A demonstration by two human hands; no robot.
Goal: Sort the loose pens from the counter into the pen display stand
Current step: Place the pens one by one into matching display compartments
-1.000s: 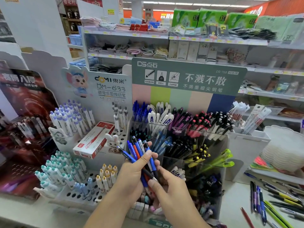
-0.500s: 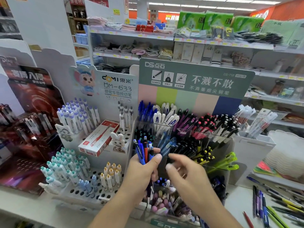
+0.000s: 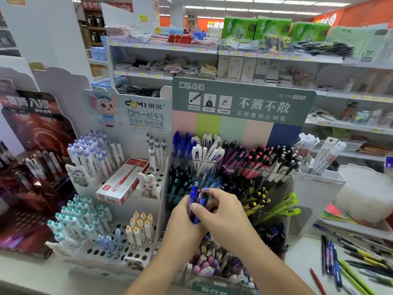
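the right thumb (image 3: pixel 196 207) lay pressed across a bundle of blue pens (image 3: pixel 196 204), its other fingers curled over the far side, so the right hand (image 3: pixel 223 213) gripped the bundle. the left hand (image 3: pixel 180 216) wrapped the same bundle from the 9 o'clock side, fingers closed round the barrels. the bundle stood near upright, caps up, in front of the pen display stand (image 3: pixel 274 173), just below its blue-pen compartment (image 3: pixel 212 182) at 12 o'clock.

recommended procedure: square the tips together, keep one hand as a collar, and let the other feed the pens into the compartment holding matching blue barrels. avoid forcing; the slots looked crowded.

more loose pens (image 3: pixel 333 258) lay on the counter (image 3: pixel 302 252) at 4 o'clock, well apart from both hands.
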